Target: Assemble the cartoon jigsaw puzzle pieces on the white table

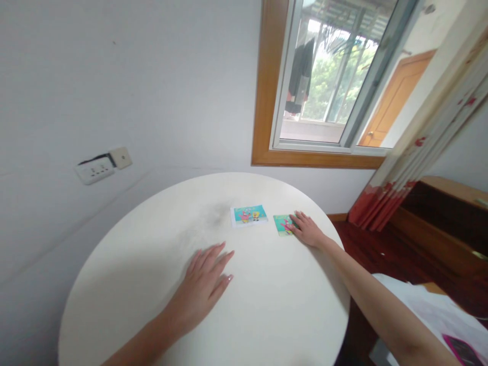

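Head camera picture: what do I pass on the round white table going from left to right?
left hand → wide cartoon card → small cartoon card → right hand, which touches the small card.

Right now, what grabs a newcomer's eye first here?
Two bright cartoon cards lie toward the far side of the round white table: the larger card alone, the smaller card partly under the right hand. The left hand rests flat on the table, nearer. A wood-framed window fills the upper right.
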`<state>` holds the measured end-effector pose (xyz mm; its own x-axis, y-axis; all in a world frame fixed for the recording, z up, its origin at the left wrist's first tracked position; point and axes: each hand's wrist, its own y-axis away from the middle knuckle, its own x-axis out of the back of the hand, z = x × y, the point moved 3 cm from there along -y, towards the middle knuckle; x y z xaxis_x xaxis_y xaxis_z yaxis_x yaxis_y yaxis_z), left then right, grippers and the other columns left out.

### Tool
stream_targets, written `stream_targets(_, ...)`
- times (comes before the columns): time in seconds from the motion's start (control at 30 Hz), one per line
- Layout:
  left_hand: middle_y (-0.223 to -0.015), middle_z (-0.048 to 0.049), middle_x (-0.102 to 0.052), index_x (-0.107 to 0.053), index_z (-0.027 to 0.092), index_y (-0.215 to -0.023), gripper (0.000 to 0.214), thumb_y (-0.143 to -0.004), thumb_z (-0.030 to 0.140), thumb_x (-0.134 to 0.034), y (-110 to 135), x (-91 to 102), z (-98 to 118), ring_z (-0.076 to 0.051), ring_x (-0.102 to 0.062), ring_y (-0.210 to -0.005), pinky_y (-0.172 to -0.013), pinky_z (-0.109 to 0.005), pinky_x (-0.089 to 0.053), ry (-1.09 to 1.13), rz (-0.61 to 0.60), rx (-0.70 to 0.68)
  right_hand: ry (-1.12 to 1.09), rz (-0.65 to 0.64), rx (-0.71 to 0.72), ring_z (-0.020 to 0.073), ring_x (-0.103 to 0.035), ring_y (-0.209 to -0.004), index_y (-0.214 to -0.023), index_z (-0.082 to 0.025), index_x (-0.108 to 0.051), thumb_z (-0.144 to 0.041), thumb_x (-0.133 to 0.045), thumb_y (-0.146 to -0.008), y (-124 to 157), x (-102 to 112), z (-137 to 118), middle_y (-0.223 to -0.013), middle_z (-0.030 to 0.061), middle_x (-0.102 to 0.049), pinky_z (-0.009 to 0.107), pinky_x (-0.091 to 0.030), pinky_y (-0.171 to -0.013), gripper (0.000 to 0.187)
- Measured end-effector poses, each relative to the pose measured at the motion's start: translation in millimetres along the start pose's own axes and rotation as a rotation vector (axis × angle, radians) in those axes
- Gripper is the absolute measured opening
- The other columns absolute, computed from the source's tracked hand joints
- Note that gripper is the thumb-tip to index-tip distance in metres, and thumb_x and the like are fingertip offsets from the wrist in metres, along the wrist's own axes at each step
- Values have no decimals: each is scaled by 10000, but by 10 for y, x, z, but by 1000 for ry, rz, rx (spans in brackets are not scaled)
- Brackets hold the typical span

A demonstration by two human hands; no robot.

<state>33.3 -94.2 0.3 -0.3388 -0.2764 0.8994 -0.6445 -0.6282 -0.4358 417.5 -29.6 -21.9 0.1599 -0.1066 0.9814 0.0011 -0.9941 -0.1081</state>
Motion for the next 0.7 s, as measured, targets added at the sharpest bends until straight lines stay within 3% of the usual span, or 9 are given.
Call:
stream_targets(0.2, -1450, -82, -433, -510, 256, -1326, 411, -919, 308, -495, -169, 17, 15, -270, -393, -1317, -1082, -473, -366, 126, -41, 54, 18, -50, 46, 302, -170, -1451, -1469, -150, -360, -568, -286, -951, 283, -76, -274, -1563, 154, -224, 477, -184, -1157, 670)
stream_targets(0.4, -1407, -104, -474, -583, 215, -1244, 357, -895, 270, -533, -425, -26, 18, -285, -379, -1322, -1103, -482, -333, 188, -76, 170, -9, 27, 80, 297, -204, -1444, -1451, -153, -395, -570, -297, -951, 631, -115, -892, -1554, 155, -254, 488, -207, -1146, 659)
stream_targets(0.6, -1331, -139, -529, -542, 166, -1287, 377, -922, 235, -474, -515, -169, 59, -280, -446, -1251, -1068, -461, -358, 165, -148, 234, 5, 103, 122, 318, -316, -1385, -1399, -201, -469, -562, -351, -938, 710, -126, -1522, -1478, 141, -415, 538, -195, -1115, 597)
stream_targets(0.7, -1248, -130, -559, -535, 147, -1281, 366, -933, 198, -433, -499, -200, -5, -262, -476, -1179, -1024, -425, -391, 130, -125, 233, -23, 162, 179, 308, -409, -1290, -1333, -246, -529, -581, -434, -902, 643, -84, -1746, -1389, 122, -510, 520, -261, -1064, 554)
